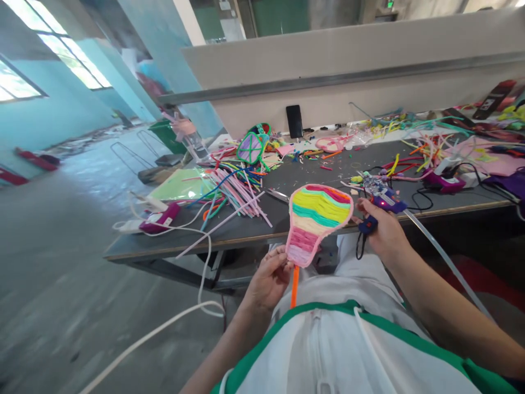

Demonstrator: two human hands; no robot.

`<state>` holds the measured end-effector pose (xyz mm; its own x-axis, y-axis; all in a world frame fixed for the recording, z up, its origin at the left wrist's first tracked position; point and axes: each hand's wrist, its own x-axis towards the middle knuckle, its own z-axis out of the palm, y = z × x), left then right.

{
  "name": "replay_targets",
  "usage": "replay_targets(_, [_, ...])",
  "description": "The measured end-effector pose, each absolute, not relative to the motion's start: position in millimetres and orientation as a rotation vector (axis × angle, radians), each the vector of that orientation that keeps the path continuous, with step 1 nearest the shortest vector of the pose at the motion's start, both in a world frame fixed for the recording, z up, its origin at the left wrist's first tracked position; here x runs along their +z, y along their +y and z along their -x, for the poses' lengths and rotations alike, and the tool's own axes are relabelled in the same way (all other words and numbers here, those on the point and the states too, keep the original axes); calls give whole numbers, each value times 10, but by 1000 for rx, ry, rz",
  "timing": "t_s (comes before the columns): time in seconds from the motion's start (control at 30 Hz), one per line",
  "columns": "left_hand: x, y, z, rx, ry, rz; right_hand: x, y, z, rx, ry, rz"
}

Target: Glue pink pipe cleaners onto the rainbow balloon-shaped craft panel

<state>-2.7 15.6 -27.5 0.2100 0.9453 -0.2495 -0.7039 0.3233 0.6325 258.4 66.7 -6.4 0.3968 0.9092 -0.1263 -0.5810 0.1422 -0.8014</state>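
Observation:
Between my hands is a bulb-shaped craft piece [318,219] with bands of yellow, teal, cream and pink inside a pink fuzzy border. My left hand [273,273] pinches its narrow lower end, beside an orange strip [294,287] that hangs below. At the piece's right edge, my right hand [381,227] has its fingers curled near the border, with a small dark blue object [368,225] on a black loop at them. A purple glue gun [388,202] lies just beyond that hand, touching or very near it. Scissors [278,194] lie left of the piece.
On the dark table [241,236] are a pile of pipe cleaners [238,189], a green sheet [180,185], a purple power strip [161,219], a green-framed craft piece [251,148] and a bottle [192,139]. A phone [294,121] leans on the back board. White cables hang at the left.

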Motion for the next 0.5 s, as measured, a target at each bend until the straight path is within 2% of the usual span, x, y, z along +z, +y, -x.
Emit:
replay_targets(0.1, [-130,158,41,1233,708,-289,-84,600,-2526,1013,-394,858])
replay_targets(0.27, [134,193,-36,1250,803,-24,-102,516,-2309,1014,-489,771])
replay_targets(0.5, [69,190,-170,1212,777,116,-26,317,-1986,987,-828,867])
